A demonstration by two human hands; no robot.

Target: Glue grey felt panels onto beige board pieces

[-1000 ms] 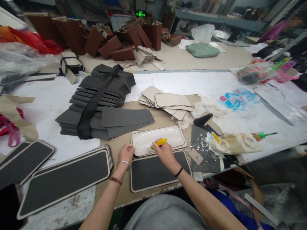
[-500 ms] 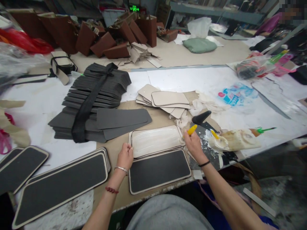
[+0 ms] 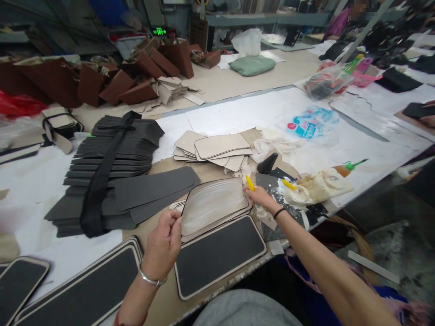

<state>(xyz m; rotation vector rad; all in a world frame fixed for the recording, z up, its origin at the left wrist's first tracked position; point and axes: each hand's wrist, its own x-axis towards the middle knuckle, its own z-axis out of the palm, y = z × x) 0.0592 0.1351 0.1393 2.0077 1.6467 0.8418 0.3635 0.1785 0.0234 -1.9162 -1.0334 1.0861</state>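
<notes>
My left hand [image 3: 162, 244] pinches the left edge of a beige rounded panel [image 3: 214, 206], which is raised and bowed on that side. White glue streaks cover its top face, and more beige panels lie beneath. At the panel's right end, my right hand [image 3: 261, 198] is closed round a yellow-handled tool [image 3: 250, 183]; its working end is hidden. Directly in front lies a black panel with a pale border [image 3: 220, 256]. To the right, a second yellow handle [image 3: 288, 184] rests by a glue-smeared container [image 3: 317, 188] on a dark, white-spattered board [image 3: 270, 181].
A strapped stack of dark grey pieces [image 3: 112, 154] stands left, with bordered black panels [image 3: 84, 285] nearer me. Loose beige panels [image 3: 220, 146] lie behind the work. Brown bags [image 3: 118, 86] line the back. At far right, another person's hand [image 3: 428, 113] touches a dark piece.
My left hand has raised the beige panel's left edge, so it now bows upward. The right hand still holds the yellow-handled tool at the panel's right end. The camera view has shifted right.
</notes>
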